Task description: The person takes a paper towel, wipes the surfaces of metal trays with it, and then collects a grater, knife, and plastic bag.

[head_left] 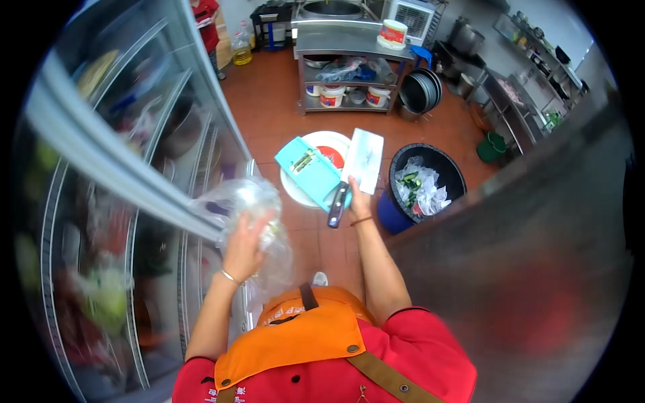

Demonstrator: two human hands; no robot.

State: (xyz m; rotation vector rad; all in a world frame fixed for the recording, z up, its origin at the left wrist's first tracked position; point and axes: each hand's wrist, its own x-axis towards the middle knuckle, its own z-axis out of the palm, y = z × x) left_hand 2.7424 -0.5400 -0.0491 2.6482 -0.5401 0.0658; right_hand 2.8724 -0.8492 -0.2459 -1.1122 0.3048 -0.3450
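Observation:
My right hand (361,199) is closed around a cleaver with a dark riveted handle (339,205) and a broad, bright blade (363,160). A turquoise slicer board (306,169) with a slotted middle lies against the cleaver and seems held in the same hand, though the grip is partly hidden. Behind them is a round white tub (289,183) with something red inside. My left hand (247,245), smeared by motion, grips a clear plastic bag (259,195) with pale contents I cannot make out. The bag is beside the glass fridge door's edge (154,195).
A dark-rimmed blue bin (396,213) with plastic and green scraps stands right of the tub. A steel table (346,40) is ahead, with stacked pots (422,91) beside it. Fridge shelves (134,269) fill the left; a blurred metal surface (510,269) rises at right.

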